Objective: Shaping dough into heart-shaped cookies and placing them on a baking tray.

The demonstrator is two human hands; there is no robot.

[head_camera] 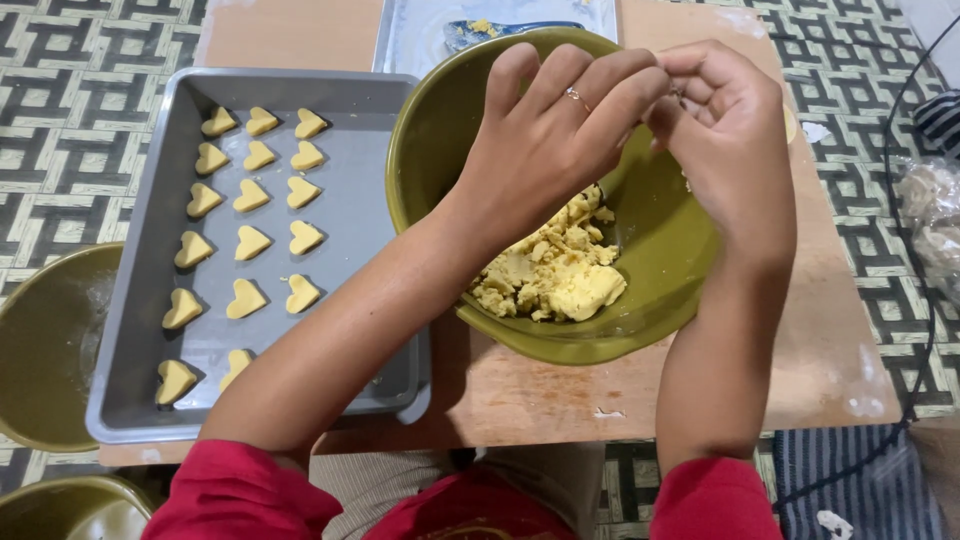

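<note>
The yellow dough (552, 272) lies in a broken, crumbly heap at the bottom of the olive-green bowl (660, 250), toward the near side, with 1 smoother block among the crumbs. It looks soft and light, short enough to crack apart rather than stretch, so I judge it wants a gentle pinch from the top of the heap or a scoop under the solid block, not a hard squeeze. Above the bowl the 2 hands meet: the left hand (555, 130), a ring on 1 finger, curls its fingers toward the right hand (725, 140), and their fingertips come together over the far rim as if working a small bit between them, though I cannot tell what is pinched there, since the fingers hide it. Neither hand touches the heap below. The bowl sits on the wooden tabletop (640, 395), just beside a grey baking tray (360, 150) on its left. In that tray heart-shaped dough pieces (250, 240) lie in 3 columns, apart from one another, filling its left part; I count about 17, the nearest partly hidden by the left forearm. These cut shapes look fragile and would dent under a fingertip. Behind the bowl a pale tray (420, 35) holds a blue utensil (500, 30) with crumbs on it. 2 more olive bowls (45, 340) show at the left edge, off the tabletop, over a patterned floor (80, 90).
</note>
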